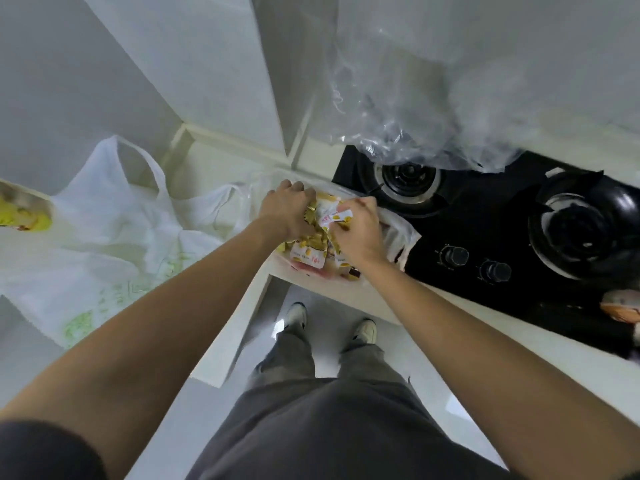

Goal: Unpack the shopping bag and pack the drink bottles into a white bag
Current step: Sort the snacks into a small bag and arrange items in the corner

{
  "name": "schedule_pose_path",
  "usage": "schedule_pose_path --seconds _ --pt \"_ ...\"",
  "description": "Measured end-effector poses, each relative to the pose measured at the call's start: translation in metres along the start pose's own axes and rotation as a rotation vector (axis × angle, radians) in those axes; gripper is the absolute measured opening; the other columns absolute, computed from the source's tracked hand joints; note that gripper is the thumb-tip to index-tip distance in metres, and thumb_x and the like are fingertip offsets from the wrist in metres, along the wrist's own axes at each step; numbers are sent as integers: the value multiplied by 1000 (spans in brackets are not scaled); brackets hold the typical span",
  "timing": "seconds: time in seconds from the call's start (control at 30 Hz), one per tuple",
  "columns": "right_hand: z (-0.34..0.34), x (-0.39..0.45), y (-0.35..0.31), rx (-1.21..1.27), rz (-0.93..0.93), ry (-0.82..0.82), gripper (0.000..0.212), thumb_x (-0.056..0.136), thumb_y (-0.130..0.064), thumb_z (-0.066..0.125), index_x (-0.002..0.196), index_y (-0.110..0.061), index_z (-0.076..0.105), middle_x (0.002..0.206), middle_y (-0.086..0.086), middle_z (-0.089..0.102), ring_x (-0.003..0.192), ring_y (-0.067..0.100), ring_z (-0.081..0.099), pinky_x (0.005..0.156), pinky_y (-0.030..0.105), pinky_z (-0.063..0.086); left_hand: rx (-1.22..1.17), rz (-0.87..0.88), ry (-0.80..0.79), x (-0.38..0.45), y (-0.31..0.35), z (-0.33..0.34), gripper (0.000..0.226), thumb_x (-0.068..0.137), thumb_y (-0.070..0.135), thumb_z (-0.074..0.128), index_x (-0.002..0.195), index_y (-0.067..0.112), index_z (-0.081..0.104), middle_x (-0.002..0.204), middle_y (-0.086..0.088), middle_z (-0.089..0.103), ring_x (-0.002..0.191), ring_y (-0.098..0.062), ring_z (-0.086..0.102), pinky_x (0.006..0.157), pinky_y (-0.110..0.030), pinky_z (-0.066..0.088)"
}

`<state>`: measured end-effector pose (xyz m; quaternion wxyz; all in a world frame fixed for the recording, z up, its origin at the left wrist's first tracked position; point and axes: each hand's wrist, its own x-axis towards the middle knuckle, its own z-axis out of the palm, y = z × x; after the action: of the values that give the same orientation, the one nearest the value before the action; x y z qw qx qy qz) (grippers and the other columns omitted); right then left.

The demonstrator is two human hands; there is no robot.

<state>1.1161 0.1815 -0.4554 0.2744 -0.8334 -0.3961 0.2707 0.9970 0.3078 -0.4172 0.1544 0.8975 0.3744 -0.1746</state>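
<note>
Gripping snack packets at the counter corner

I see both hands down together on a heap of yellow-and-white snack packets (pixel 313 244) at the corner of the pale counter (pixel 346 289). Left hand (pixel 287 211): fingers curled down over the top of the heap, clenched on the packets. Right hand (pixel 356 226): fingers pinched on a white slip with red print (pixel 334 218) and the packets under it. The heap lies on a crumpled thin plastic bag (pixel 398 237), its edge draped toward the black gas hob (pixel 485 230).

White bag (pixel 114 220): slack on the counter to the left, handles up, faint green print on its side, near the left forearm but apart from it. Whether anything is in it, I cannot tell. I can make out no drink bottles.

Far left edge: a yellow-green package (pixel 24 216), partly cut off. Hob: two burners, two knobs along its near edge. Clear plastic sheeting (pixel 415 116) hangs above the hob's back edge. Far right: an orange-and-white item (pixel 621 306), too blurred to name.

Below: grey trousers, white shoes on a light floor.
</note>
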Motion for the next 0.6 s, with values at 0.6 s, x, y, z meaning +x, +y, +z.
schedule_pose_path --seconds 0.6 --pt "-47 -65 -9 -387 -123 284 51 92 -46 62 133 -16 59 131 6 57 121 28 54 101 42 48 -15 364 305 -39 21 -13 60 80 41 63 136 20 55 132 -7 55 124 -31 50 98 -47 44"
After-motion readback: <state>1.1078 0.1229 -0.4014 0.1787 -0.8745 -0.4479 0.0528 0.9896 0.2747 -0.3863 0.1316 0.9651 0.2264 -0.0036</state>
